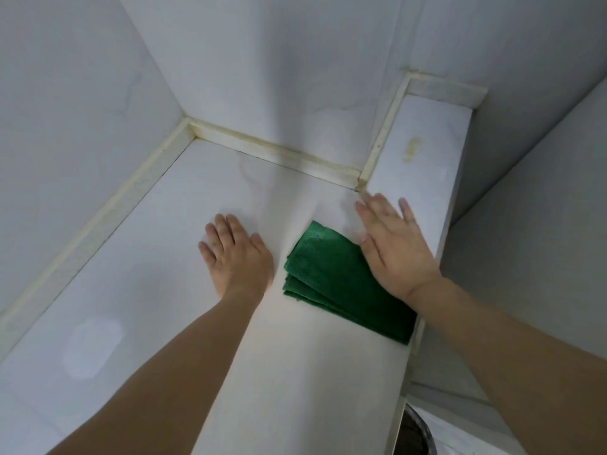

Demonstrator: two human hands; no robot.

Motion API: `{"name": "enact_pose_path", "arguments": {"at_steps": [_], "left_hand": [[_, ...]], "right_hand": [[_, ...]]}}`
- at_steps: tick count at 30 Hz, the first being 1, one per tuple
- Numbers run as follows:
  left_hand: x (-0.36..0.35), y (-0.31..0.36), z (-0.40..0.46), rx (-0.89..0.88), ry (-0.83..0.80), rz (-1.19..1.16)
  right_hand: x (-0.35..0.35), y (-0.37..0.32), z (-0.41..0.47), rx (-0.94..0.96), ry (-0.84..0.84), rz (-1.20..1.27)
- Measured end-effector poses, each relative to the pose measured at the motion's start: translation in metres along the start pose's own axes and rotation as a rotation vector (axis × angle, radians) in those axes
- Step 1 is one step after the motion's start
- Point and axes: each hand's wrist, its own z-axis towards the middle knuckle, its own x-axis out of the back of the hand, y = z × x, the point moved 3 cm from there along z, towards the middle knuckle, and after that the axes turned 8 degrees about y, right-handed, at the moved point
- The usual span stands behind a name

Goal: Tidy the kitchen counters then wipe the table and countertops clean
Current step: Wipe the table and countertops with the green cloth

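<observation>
Two bare forearms enter from the bottom edge, nearest the camera, and reach forward over the white worktop (124, 244). Left hand (235, 254): flat, palm down on the worktop, fingers straight and slightly spread; grip open, nothing in it. Right hand (394, 247): fingers straight, palm down, lying over the right part of the folded green cloth (331, 280); grip open, not curled round the cloth. Cannot tell whether the palm presses on the cloth or sits just above it. Cloth: folded in several layers, lying on the worktop between the two hands, near the worktop's right edge, apart from the left hand. Worktop sits in a corner of pale walls; yellowed sealant strip (272, 152) runs along the joint. Narrow raised ledge (423, 152) at right carries a yellowish stain (412, 149). Dark rounded object at bottom right, too cropped to identify.
</observation>
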Motion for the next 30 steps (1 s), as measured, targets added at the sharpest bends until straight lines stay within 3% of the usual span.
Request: {"name": "enact_pose_path", "arguments": {"at_steps": [2, 4, 16, 30], "left_hand": [[0.0, 0.0, 0.0, -0.002, 0.0, -0.005], [0.0, 0.0, -0.001, 0.001, 0.003, -0.007], [-0.008, -0.001, 0.003, 0.0, 0.049, 0.003], [0.0, 0.0, -0.001, -0.001, 0.019, 0.008]], "right_hand": [[-0.02, -0.035, -0.018, 0.24, -0.203, -0.026], [-0.042, -0.045, -0.035, 0.303, -0.308, -0.108], [-0.081, -0.048, 0.069, 0.377, -0.343, -0.155], [-0.038, 0.001, -0.041, 0.286, -0.345, -0.208]]}}
